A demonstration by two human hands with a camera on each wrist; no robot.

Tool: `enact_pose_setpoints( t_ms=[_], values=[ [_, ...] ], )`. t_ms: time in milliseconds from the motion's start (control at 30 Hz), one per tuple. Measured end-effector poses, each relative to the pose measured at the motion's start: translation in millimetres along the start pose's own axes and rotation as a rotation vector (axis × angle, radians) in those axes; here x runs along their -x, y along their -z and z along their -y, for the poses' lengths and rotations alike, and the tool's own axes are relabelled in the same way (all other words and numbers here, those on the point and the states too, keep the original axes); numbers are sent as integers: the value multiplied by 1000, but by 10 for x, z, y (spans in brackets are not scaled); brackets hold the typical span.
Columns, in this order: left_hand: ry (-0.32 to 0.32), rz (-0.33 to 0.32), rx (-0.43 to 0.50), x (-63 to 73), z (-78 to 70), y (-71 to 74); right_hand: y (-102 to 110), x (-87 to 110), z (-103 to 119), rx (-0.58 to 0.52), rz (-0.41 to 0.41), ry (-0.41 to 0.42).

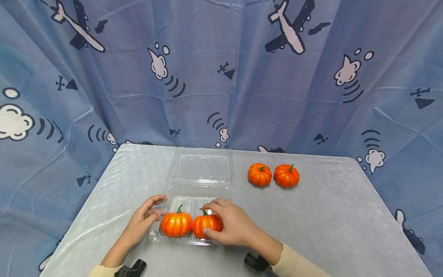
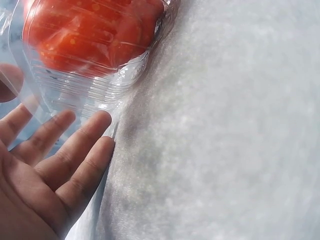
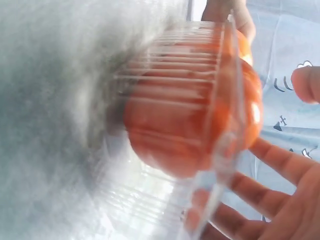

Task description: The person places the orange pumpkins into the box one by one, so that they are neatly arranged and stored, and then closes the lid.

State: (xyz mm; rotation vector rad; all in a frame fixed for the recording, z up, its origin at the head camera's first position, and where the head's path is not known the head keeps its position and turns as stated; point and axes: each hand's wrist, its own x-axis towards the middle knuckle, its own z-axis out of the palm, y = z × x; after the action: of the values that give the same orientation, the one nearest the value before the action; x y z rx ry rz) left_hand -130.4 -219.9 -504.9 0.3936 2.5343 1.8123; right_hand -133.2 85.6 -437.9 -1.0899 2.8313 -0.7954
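Note:
A clear plastic clamshell container (image 1: 199, 241) lies on the table with its lid (image 1: 202, 167) folded back. Two small orange pumpkins sit side by side in its near part: a left pumpkin (image 1: 176, 224) and a right pumpkin (image 1: 202, 227), both with green stems. My left hand (image 1: 140, 223) is at the container's left side; in the left wrist view its fingers (image 2: 82, 157) stretch loosely along the clear wall. Over the right pumpkin spreads my right hand (image 1: 237, 223). In the right wrist view its thumb (image 3: 306, 84) stands apart from the pumpkin, while the fingers reach beside it.
Two more orange pumpkins, one (image 1: 259, 175) and another (image 1: 286, 176), stand close together at the back of the table, right of the lid. A pale grey cloth (image 1: 311, 223) covers the table. Behind it hangs a blue curtain (image 1: 197, 77) printed with planes and clouds.

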Motion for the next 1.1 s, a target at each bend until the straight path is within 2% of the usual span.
enact_pose_setpoints(
  t_ms=[267, 633, 767, 1100],
  values=[
    [19, 1, 7, 19, 0, -10, 180, 69, -79, -35, -107, 58],
    [-5, 11, 6, 7, -17, 9, 523, 60, -397, 88, -199, 19],
    [0, 15, 6, -2, -23, 9, 654, 28, -557, 96, -193, 11],
    [7, 11, 5, 5, -25, 7, 907, -123, -1010, 120, -103, -59]
  ],
)
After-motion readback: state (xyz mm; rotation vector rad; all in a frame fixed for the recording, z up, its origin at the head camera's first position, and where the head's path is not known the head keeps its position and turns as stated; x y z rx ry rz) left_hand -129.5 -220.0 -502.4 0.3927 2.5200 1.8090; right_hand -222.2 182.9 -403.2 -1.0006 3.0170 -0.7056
